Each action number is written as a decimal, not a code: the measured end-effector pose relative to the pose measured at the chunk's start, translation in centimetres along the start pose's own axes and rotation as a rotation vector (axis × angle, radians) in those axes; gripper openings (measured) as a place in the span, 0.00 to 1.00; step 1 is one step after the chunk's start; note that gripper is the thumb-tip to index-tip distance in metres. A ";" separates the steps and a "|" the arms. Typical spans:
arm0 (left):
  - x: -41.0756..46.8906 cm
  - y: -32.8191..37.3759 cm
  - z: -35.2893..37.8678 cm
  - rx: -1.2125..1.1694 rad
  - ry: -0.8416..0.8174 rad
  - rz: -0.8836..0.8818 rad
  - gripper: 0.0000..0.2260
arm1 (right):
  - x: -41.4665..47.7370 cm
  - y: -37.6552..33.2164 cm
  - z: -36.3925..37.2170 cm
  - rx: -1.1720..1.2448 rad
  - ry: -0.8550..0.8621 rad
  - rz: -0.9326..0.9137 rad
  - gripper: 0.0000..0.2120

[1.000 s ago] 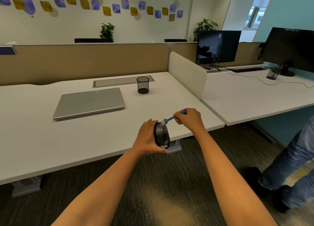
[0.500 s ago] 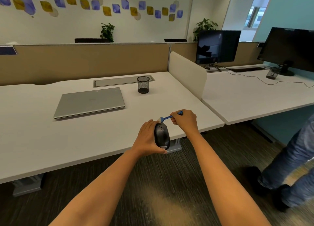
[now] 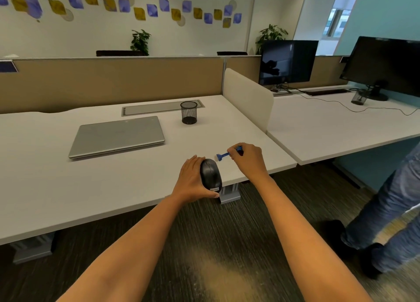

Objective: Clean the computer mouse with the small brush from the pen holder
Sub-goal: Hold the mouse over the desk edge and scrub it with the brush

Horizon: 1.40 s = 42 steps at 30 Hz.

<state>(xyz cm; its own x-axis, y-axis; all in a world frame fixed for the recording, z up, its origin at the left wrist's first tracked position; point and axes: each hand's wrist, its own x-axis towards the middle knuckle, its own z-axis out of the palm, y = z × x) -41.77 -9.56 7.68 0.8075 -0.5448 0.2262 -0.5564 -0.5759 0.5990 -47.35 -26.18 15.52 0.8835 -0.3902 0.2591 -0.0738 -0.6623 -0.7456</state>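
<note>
My left hand [image 3: 192,180] grips a black computer mouse [image 3: 211,174] from its left side, holding it at the near edge of the white desk [image 3: 95,188]. My right hand [image 3: 247,159] pinches a small blue brush [image 3: 225,154] by its handle. The brush head points left and sits just above and to the right of the mouse's front end, a small gap apart from it. A black mesh pen holder [image 3: 189,112] stands upright further back on the desk and looks empty.
A closed grey laptop [image 3: 117,136] lies left of the pen holder. A low white divider [image 3: 248,99] separates this desk from the right one, which carries two dark monitors [image 3: 287,61]. A person's legs in jeans [image 3: 391,210] stand at the right.
My right hand with the brush has moved up and slightly away from the mouse's front end. My left hand keeps the mouse in about the same place.
</note>
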 end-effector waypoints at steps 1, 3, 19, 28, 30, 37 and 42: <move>0.2 0.0 -0.2 -0.007 0.012 0.000 0.50 | -0.5 -0.1 0.1 -0.006 -0.025 -0.053 0.11; 0.6 -0.1 -0.5 -0.011 0.038 -0.002 0.51 | -1.2 0.0 0.3 -0.034 -0.072 -0.130 0.11; 1.6 -0.6 -0.5 0.034 0.070 -0.024 0.48 | -2.6 0.9 -1.2 0.131 -0.233 -0.184 0.10; 1.4 -0.6 -0.1 0.069 0.038 -0.013 0.50 | -2.6 1.7 -1.5 -0.091 -0.392 -0.215 0.11; 1.3 -0.7 -0.1 0.079 0.040 -0.005 0.51 | -2.4 2.2 -2.0 -0.184 -0.419 -0.233 0.11; 1.5 -0.4 -0.1 0.099 0.061 -0.004 0.51 | -2.0 2.5 -3.3 0.074 -0.286 -0.185 0.10; 1.6 0.3 0.7 0.062 0.073 -0.017 0.50 | -2.4 2.3 -2.2 0.055 -0.358 -0.203 0.10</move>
<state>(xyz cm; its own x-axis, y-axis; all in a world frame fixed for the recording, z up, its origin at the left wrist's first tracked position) -40.76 -11.07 7.68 0.8278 -0.4903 0.2727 -0.5517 -0.6228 0.5548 -50.67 -28.19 14.58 0.9833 -0.0015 0.1821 0.1352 -0.6637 -0.7357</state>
